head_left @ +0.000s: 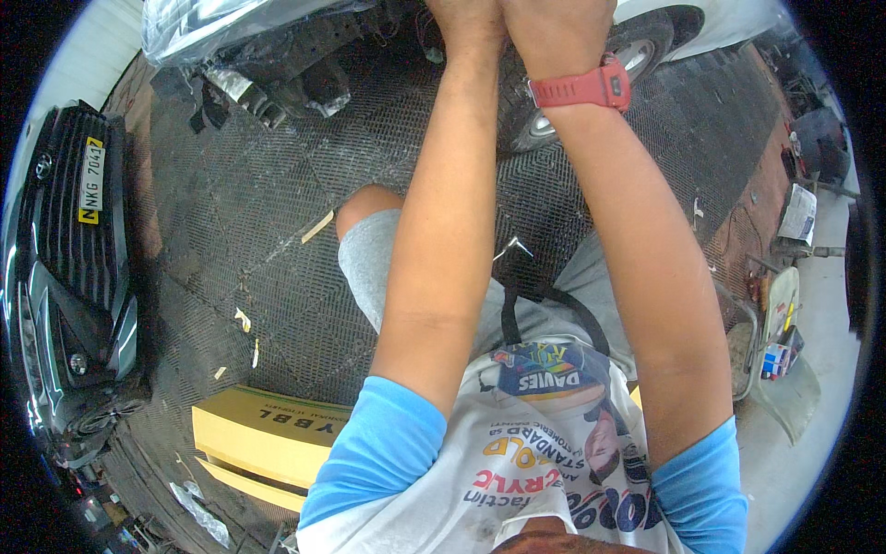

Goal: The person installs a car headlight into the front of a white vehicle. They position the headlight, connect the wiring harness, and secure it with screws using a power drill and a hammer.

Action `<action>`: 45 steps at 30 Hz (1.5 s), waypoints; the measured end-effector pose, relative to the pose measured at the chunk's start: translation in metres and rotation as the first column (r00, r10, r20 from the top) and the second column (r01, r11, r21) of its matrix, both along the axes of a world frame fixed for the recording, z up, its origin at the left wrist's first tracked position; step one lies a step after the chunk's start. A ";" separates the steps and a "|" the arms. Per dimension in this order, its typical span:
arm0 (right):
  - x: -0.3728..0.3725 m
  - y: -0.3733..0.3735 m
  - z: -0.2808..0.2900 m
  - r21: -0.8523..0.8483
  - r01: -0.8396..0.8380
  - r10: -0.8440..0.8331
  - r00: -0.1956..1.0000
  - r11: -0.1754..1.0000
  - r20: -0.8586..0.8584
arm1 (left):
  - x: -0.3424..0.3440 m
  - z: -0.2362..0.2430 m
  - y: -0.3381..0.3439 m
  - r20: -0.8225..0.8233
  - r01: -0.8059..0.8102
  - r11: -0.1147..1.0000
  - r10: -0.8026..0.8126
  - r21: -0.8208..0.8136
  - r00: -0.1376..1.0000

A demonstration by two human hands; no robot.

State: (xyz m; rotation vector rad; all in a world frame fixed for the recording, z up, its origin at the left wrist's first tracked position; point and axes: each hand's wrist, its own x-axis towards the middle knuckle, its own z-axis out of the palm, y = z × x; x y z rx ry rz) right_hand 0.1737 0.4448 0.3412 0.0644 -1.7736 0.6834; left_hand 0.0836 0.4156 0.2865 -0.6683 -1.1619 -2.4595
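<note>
Both arms stretched fwd to top edge of view. L hand (466,20) and R hand (554,28) side by side, touching, mostly cut off by frame edge; fingers out of view, can't tell if open or closed or what they grip. Red watch (583,89) on R wrist. Hands sit just above a wheel (637,55) of a white car (729,23), dark underbody parts (305,55) just to L of them.

Packages/signs:
- Yellow flat box (254,439), lower L on floor beside person's L side, long rectangle, dark lettering along top face.
- Yellow plate w/ black chars on dark grille (69,212), far L, narrow rectangle, standing on end in view.
- White paper sheet (798,212), far R, tilted, small print, unreadable.
- Small coloured packs (775,355), R edge, blue/red/white; contents can't tell.
- Clear plastic sheeting (198,28) over car body, top L.

Containers: pale round tray-like thing (784,300) near R edge, too small and bent by lens to tell contents.

Floor (231,212): black grid mat, scattered pale scraps, a wood-coloured strip (317,227) near knee. Person crouched, grey shorts, white printed shirt w/ blue sleeves.
</note>
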 end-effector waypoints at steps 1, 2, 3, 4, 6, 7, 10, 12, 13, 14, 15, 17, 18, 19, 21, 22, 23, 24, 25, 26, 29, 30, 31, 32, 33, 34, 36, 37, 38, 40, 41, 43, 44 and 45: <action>0.000 0.002 0.000 0.013 0.031 -0.031 0.999 0.999 0.019 | 0.003 0.001 0.001 0.030 0.005 1.000 -0.004 -0.026 1.000; 0.001 0.002 0.001 0.024 0.058 -0.059 0.998 0.998 0.037 | 0.005 0.002 0.001 0.057 0.007 0.998 -0.004 -0.055 0.998; 0.001 0.002 0.002 0.036 0.084 -0.086 0.995 0.996 0.054 | 0.005 0.002 -0.001 0.055 0.021 0.997 -0.017 -0.075 0.998; 0.000 0.002 0.002 0.033 0.088 -0.090 0.993 0.996 0.071 | 0.005 0.003 -0.004 0.053 0.036 0.995 -0.031 -0.095 0.998; -0.001 0.001 0.003 0.030 0.097 -0.099 0.990 0.995 0.104 | 0.006 0.004 -0.005 0.030 0.021 0.996 -0.018 -0.087 0.999; -0.001 0.001 0.005 0.034 0.091 -0.094 0.990 0.995 0.109 | 0.008 0.006 -0.004 0.010 -0.009 0.998 0.009 -0.059 1.000; -0.001 -0.001 0.006 0.052 0.099 -0.103 0.990 0.994 0.093 | 0.006 0.006 -0.005 0.017 0.011 0.997 -0.010 -0.071 1.000; -0.002 -0.001 0.002 0.076 0.141 -0.144 0.989 0.987 0.042 | 0.006 0.007 -0.006 0.027 0.004 0.994 -0.001 -0.106 1.000; -0.003 0.001 0.002 0.054 0.107 -0.110 0.992 0.993 0.056 | 0.007 0.007 -0.005 0.024 -0.028 0.992 0.031 -0.122 0.999; -0.003 0.003 0.002 0.031 0.074 -0.076 0.995 0.997 0.071 | 0.008 0.007 -0.005 0.022 -0.058 0.989 0.062 -0.138 0.998; -0.003 0.005 0.003 0.007 0.042 -0.042 0.996 0.999 0.085 | 0.009 0.007 -0.004 0.027 -0.037 0.996 0.039 -0.086 0.999; 0.000 0.008 0.005 0.071 0.030 -0.039 0.992 0.997 0.123 | 0.009 0.006 0.000 0.034 0.004 1.000 -0.005 0.019 0.999; 0.002 0.008 0.006 0.103 0.022 -0.037 0.989 0.994 0.142 | 0.007 0.004 0.000 0.030 0.025 1.000 -0.025 0.008 0.999; 0.003 0.007 0.008 0.103 0.037 -0.052 0.987 0.994 0.153 | 0.004 0.002 -0.001 0.027 0.046 0.999 -0.046 -0.004 0.999; 0.005 0.005 0.010 0.101 0.065 -0.082 0.981 0.993 0.178 | 0.003 0.002 -0.002 0.018 0.074 0.997 -0.074 -0.017 0.997; 0.005 0.004 0.013 0.099 0.079 -0.097 0.976 0.992 0.194 | 0.003 0.002 -0.002 0.010 0.082 0.996 -0.082 -0.018 0.997; 0.006 0.003 0.016 0.097 0.096 -0.115 0.971 0.991 0.209 | 0.003 0.002 -0.001 0.002 0.093 0.995 -0.093 -0.019 0.996; 0.006 0.002 0.018 0.096 0.112 -0.132 0.966 0.989 0.224 | 0.004 0.003 -0.001 -0.007 0.077 0.997 -0.077 0.010 0.997; 0.006 0.003 0.017 0.136 0.135 -0.160 0.968 0.981 0.193 | 0.004 0.004 0.000 -0.017 0.060 0.997 -0.060 0.039 0.998; 0.004 0.003 0.014 0.176 0.160 -0.189 0.969 0.971 0.161 | 0.004 0.004 0.002 -0.025 0.046 0.997 -0.045 0.069 0.999; 0.004 0.007 0.012 0.217 0.174 -0.211 0.964 0.961 0.160 | 0.006 0.003 -0.003 -0.048 -0.015 0.998 0.012 -0.058 0.999; 0.005 0.007 0.013 0.217 0.167 -0.208 0.962 0.962 0.177 | 0.008 0.004 -0.005 -0.027 0.010 0.996 -0.012 -0.088 1.000; 0.005 0.008 0.012 0.225 0.174 -0.215 0.961 0.959 0.175 | 0.009 0.004 -0.007 -0.004 0.035 0.992 -0.036 -0.117 0.999; 0.004 0.007 0.013 0.231 0.178 -0.219 0.961 0.957 0.169 | 0.009 0.005 -0.009 0.016 0.057 0.988 -0.055 -0.146 0.998; 0.004 0.007 0.014 0.238 0.182 -0.224 0.961 0.954 0.164 | 0.008 0.005 -0.006 0.008 0.052 0.996 -0.052 -0.067 0.999; 0.004 0.007 0.013 0.235 0.179 -0.221 0.961 0.955 0.166 | 0.008 0.007 -0.001 0.001 0.048 0.999 -0.048 0.012 0.999; 0.002 0.006 0.012 0.232 0.173 -0.214 0.963 0.957 0.164 | 0.003 0.007 0.003 -0.033 0.032 0.996 -0.029 0.089 0.999; 0.002 0.006 0.012 0.244 0.166 -0.209 0.965 0.955 0.159 | 0.001 0.005 0.002 -0.056 0.019 0.996 -0.014 0.086 0.998; 0.003 0.007 0.012 0.258 0.164 -0.209 0.966 0.952 0.156 | 0.000 0.003 0.003 -0.077 0.012 0.996 -0.005 0.084 0.997; 0.003 0.009 0.014 0.288 0.169 -0.220 0.963 0.943 0.155 | -0.004 0.000 -0.001 -0.062 0.010 1.000 -0.012 -0.026 0.998; 0.003 0.010 0.013 0.303 0.178 -0.234 0.959 0.936 0.160 | -0.003 0.001 -0.003 -0.052 0.012 0.997 -0.016 -0.082 0.998; 0.001 0.013 0.013 0.323 0.192 -0.255 0.952 0.927 0.166 | 0.003 0.006 0.002 -0.039 -0.059 0.997 0.057 -0.041 0.998; 0.000 0.013 0.013 0.328 0.196 -0.261 0.950 0.924 0.168 | 0.005 0.006 0.003 -0.031 -0.096 0.995 0.096 -0.021 0.995; 0.000 0.013 0.013 0.332 0.201 -0.268 0.948 0.922 0.170 | 0.007 0.007 0.002 -0.037 -0.076 0.997 0.075 -0.026 0.997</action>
